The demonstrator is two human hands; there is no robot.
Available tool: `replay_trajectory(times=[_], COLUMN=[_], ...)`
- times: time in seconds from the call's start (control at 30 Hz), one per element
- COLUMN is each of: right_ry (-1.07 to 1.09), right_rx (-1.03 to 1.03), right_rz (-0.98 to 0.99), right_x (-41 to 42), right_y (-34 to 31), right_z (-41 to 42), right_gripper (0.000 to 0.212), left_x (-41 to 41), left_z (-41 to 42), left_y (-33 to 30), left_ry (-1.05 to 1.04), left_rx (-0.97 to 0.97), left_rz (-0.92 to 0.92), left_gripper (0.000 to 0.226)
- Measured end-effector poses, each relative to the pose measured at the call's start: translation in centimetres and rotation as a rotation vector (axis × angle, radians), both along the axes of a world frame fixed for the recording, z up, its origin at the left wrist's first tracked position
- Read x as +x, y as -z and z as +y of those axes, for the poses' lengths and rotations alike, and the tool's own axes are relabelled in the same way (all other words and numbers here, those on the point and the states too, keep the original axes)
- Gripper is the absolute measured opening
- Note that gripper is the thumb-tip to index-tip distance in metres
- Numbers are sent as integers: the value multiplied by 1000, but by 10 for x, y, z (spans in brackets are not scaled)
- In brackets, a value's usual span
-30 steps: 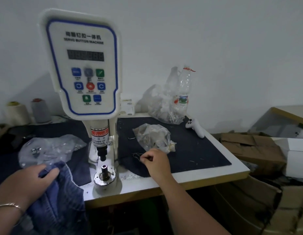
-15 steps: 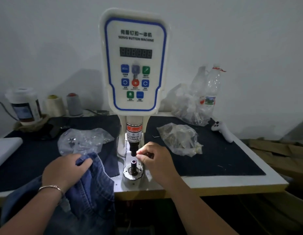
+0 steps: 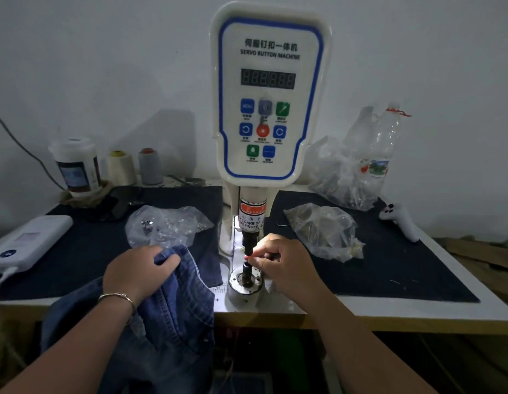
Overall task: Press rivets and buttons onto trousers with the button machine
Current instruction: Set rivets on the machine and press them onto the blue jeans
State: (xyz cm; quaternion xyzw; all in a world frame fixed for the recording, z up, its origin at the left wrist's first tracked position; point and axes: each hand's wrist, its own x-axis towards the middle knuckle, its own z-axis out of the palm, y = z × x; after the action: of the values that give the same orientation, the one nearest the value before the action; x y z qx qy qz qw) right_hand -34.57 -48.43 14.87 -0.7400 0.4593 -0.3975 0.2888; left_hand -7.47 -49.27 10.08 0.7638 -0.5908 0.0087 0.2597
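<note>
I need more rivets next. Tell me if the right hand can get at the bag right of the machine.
Probably yes. The right hand is at the die, and the bag lies just beside it on the mat, with nothing between them. Its fingers seem to pinch something small, which must go first.

Your button machine (image 3: 268,92) has a smooth, shiny white plastic front w/ blue trim; its round base (image 3: 245,282) is bare shiny metal. The trousers (image 3: 173,302) are rough blue denim cloth. A dark matt cloth mat (image 3: 361,268) covers the tabletop (image 3: 417,311), white & smooth at the front edge. Crinkly clear plastic bags (image 3: 324,231) sit on the mat; near the back right corner is a clear plastic bottle (image 3: 380,149).
</note>
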Motion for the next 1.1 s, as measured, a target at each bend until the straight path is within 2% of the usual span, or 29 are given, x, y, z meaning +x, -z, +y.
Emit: replay_trajectory(times=[0.27,0.7,0.8,0.9,1.0,1.1], right_ry=[-29,-54,-9,76,155,160], right_rx=[59,61,75,48,43,28], right_rz=[-40,-57,-177,-236,-170,-190], right_x=[-1,-7,-13,-26,-39,-38], right_y=[2,3,-2,-4,0,1], right_z=[-2,-3,6,24,47,76], right_gripper=[0,7,13,12,9,18], left_x=[0,0,-1,0,3,1], left_z=[-2,-2,-2,3,13,37], left_y=[1,3,3,-9,-40,-69], left_ry=[0,-9,-2,78,248,318], left_rx=[-12,-47,-30,64,214,384], left_rz=[3,12,17,137,348,575], left_gripper=[46,47,47,48,35,28])
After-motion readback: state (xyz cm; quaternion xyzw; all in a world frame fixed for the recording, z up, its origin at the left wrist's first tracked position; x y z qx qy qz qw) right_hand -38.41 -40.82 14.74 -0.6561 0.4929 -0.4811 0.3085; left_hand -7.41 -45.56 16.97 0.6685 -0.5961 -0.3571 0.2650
